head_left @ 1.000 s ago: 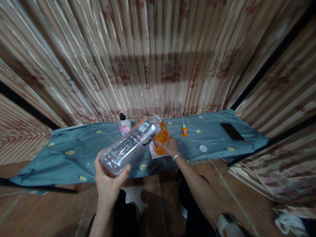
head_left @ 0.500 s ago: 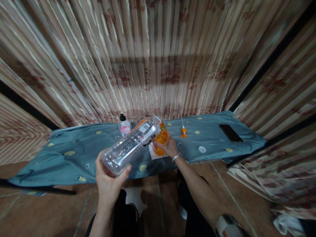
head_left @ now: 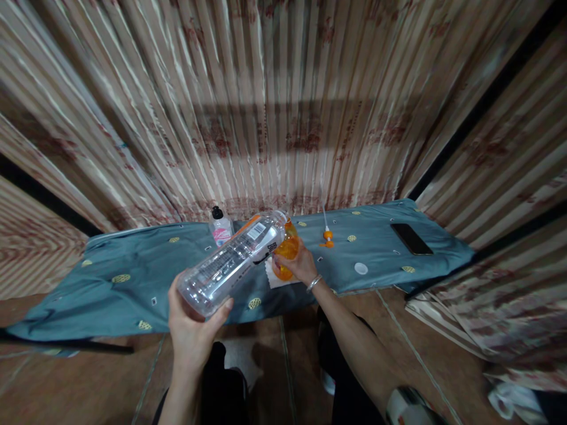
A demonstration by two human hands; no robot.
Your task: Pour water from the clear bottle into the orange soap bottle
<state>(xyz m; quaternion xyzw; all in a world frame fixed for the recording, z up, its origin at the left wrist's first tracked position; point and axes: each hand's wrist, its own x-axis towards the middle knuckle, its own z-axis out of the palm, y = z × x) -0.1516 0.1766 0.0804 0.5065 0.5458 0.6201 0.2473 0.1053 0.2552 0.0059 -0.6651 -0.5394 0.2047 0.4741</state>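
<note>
Evidently the large clear plastic bottle with printed lettering (head_left: 234, 262) is best managed by its base, for it lies slantwise above the cloth with its mouth end at the neck of the rounded translucent orange bottle (head_left: 287, 245). Doing this well calls for lining up the two necks and tilting gradually, so that nothing runs down the outside; a firm but gentle grip should avoid denting the thin plastic. The left hand (head_left: 195, 327) wraps the base, fingers behind and thumb along the near side. The right hand (head_left: 301, 264) is closed around the orange bottle, steadying it about upright; a good hold there matters, since a nudge could part the necks. Whether any liquid is passing is too small to tell.

The clear bottle looks glossy, with a barcode panel, black characters and an orange strip along its upper edge. The orange one appears to rest on a white paper sheet with a jagged edge (head_left: 274, 281). Behind and to the left stands a small clear bottle with a black cap and pink label (head_left: 221, 230); to the right lie an orange pump head with a pale tube (head_left: 328, 236), a white round disc (head_left: 361, 269) and a black phone (head_left: 411, 238), all on a blue-green patterned cloth (head_left: 146, 260).
</note>
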